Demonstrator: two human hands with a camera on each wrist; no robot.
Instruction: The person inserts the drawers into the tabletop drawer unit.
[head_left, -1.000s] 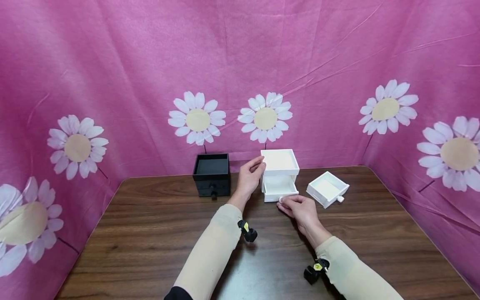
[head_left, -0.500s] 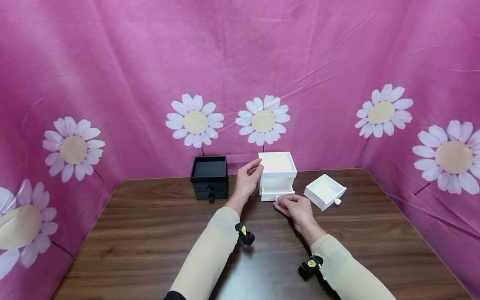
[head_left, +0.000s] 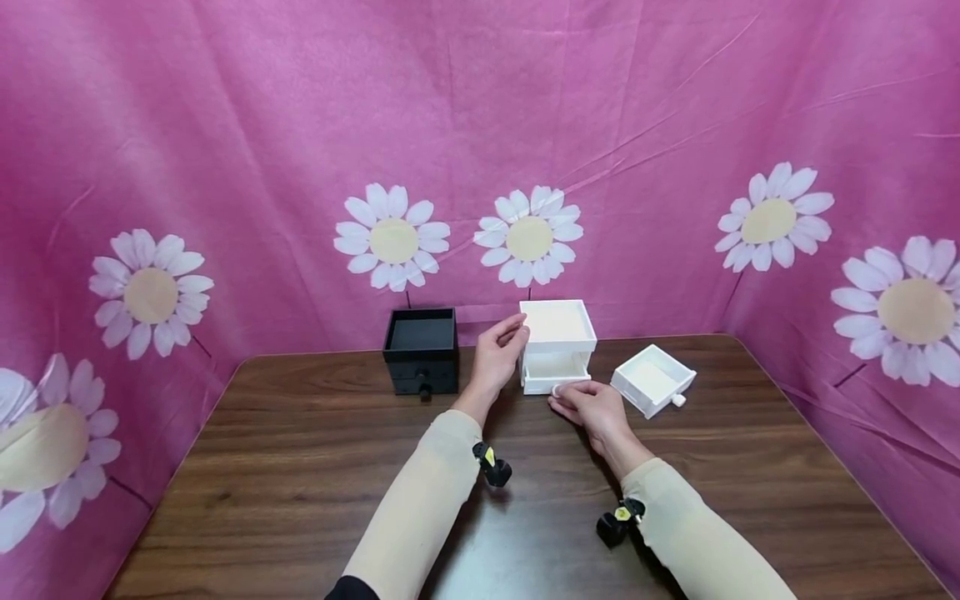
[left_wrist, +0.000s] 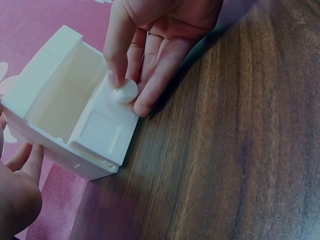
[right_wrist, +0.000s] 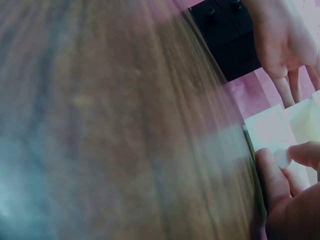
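Note:
A small white drawer box (head_left: 558, 323) stands at the back of the table, with an open gap beneath its top. Its lower drawer (left_wrist: 102, 127) still sticks out a little at the front. My right hand (head_left: 598, 412) pinches that drawer's round white knob (left_wrist: 126, 91) between thumb and fingers. Along the box's left side lies my left hand (head_left: 495, 358), its fairly straight fingers touching the wall; some of its fingertips are hidden in the left wrist view. A separate white drawer (head_left: 652, 379) with a knob rests on the table to the right.
A black drawer box (head_left: 422, 350) with an open-topped tray and dark knobs stands left of the white one. The brown wooden table (head_left: 300, 467) reaches back to a pink cloth (head_left: 285, 150) printed with white flowers.
My right hand has moved forward with the knob, and the lower drawer has slid further into the white box. My left hand stays at the box's side.

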